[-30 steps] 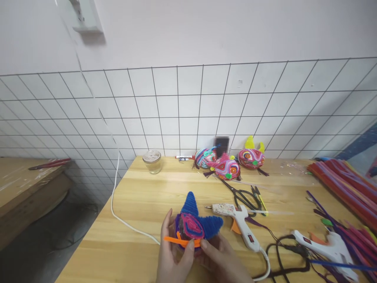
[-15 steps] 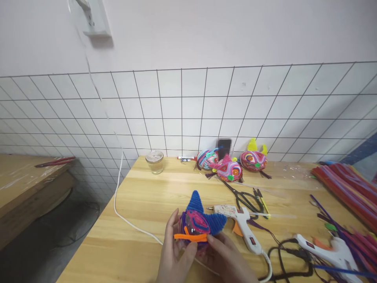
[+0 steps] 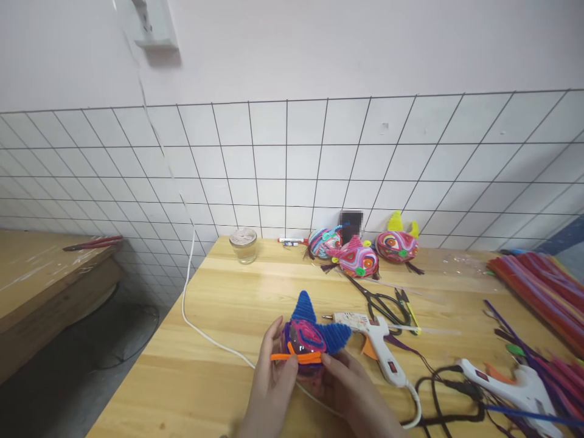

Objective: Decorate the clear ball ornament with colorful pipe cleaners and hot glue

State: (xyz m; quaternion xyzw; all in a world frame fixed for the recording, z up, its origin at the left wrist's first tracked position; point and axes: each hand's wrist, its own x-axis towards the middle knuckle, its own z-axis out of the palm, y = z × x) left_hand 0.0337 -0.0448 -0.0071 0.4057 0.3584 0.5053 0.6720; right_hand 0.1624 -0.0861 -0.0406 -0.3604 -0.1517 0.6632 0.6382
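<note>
Both my hands hold a small pipe-cleaner figure (image 3: 310, 333) low at the table's front: a pink and purple spiral face with two blue pointed ears. My left hand (image 3: 271, 380) cups its left side, thumb pressing an orange pipe cleaner (image 3: 296, 358) laid across the face. My right hand (image 3: 353, 392) grips the right side, thumb on the orange strip's other end.
A white glue gun (image 3: 378, 347) lies just right of the figure, a second glue gun (image 3: 511, 383) at the lower right with black cords. Scissors (image 3: 383, 304), three finished figures (image 3: 358, 258), a glass jar (image 3: 244, 245) and a pipe-cleaner pile (image 3: 538, 286) sit on the wooden table (image 3: 205, 365).
The view shifted slightly left and down. My hands stay on the figure; the orange pipe cleaner now lies straighter across the face.
</note>
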